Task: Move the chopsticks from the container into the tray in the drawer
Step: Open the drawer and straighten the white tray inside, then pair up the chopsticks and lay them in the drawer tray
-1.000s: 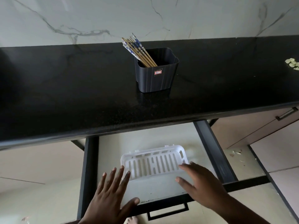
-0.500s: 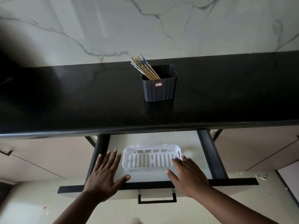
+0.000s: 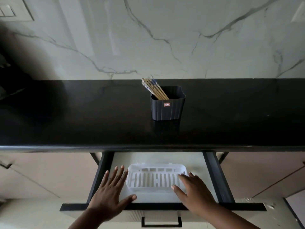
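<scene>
Several wooden chopsticks with blue-patterned tops lean to the left in a dark square container on the black countertop. Below the counter, an open drawer holds a white slotted tray with nothing in it. My left hand lies flat with fingers spread at the tray's left side. My right hand rests flat over the tray's right end, fingers apart. Neither hand holds anything.
A marble wall rises behind the counter. Closed beige cabinet fronts flank the drawer on both sides. The drawer has a black handle on its front. Small debris lies on the floor at the lower right.
The view has pulled back and tilted up, showing more wall. Both hands stay flat beside the tray, and the drawer now looks pulled out squarely toward me.
</scene>
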